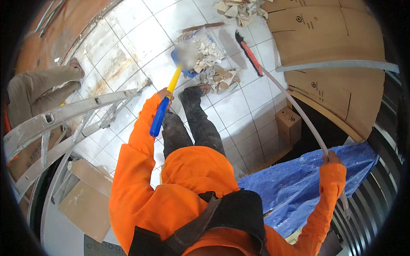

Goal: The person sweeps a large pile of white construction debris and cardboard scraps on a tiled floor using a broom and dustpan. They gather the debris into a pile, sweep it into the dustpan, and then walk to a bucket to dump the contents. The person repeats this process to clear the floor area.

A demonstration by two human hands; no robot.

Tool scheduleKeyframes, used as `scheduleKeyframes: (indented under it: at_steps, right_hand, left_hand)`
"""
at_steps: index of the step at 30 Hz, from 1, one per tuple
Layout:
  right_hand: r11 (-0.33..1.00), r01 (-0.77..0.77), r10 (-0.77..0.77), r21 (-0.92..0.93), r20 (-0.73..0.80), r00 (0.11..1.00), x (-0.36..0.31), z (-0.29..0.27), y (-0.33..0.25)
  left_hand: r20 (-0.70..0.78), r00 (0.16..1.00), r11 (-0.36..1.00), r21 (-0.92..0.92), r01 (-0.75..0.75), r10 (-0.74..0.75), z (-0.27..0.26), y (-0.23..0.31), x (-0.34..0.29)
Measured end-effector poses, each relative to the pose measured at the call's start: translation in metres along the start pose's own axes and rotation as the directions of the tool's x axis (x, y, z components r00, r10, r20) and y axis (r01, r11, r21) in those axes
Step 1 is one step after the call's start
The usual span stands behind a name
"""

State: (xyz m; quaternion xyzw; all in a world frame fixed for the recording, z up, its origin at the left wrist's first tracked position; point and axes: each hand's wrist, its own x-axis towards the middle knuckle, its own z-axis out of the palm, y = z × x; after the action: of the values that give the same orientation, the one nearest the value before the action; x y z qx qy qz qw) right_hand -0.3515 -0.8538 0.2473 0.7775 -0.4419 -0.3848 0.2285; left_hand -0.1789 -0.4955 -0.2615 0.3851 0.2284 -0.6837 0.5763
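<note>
My left hand (165, 94) is closed round the yellow and blue handle of a blue dustpan (174, 57) on the tiled floor ahead of me. Broken white rubble (208, 48) lies in and around the pan, part of which is blurred out. At the right, my right hand (329, 158) grips the long pale handle of a broom (251, 57). The broom's red head with black bristles rests on the tiles, to the right of the rubble and apart from it. A second heap of grey and brown shards (220, 80) sits between the dustpan and my feet.
An aluminium ladder (55, 117) stands at left, near a person in khaki trousers (40, 89). Cardboard sheets (329, 34) cover the right side. A small cardboard box (288, 123) and a blue tarp (294, 179) are nearer. More debris (241, 10) lies at the far edge.
</note>
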Motion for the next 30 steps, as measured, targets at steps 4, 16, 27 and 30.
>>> scheduleKeyframes:
  at_steps: [4, 16, 27, 30]
  right_hand:
    - [0.993, 0.053, -0.048, -0.102, 0.051, 0.998, 0.064, 0.004, -0.036]
    - [0.972, 0.232, -0.23, -0.02, 0.076, 0.97, 0.14, 0.005, -0.208]
    - [0.895, 0.381, -0.41, -0.232, -0.092, 0.908, 0.091, 0.014, -0.236]
    - [0.823, 0.484, -0.536, -0.296, -0.126, 0.835, 0.068, 0.031, -0.224]
  left_hand:
    - [-0.083, 0.995, 0.996, -0.069, 0.049, -0.054, -0.011, -0.013, -0.017]
    - [-0.227, 0.966, 0.958, -0.281, 0.054, -0.121, -0.058, -0.04, -0.033]
    - [-0.338, 0.939, 0.989, -0.146, 0.021, -0.069, -0.02, 0.011, -0.022]
    - [-0.331, 0.944, 0.985, -0.163, -0.056, -0.001, -0.003, 0.021, -0.034]
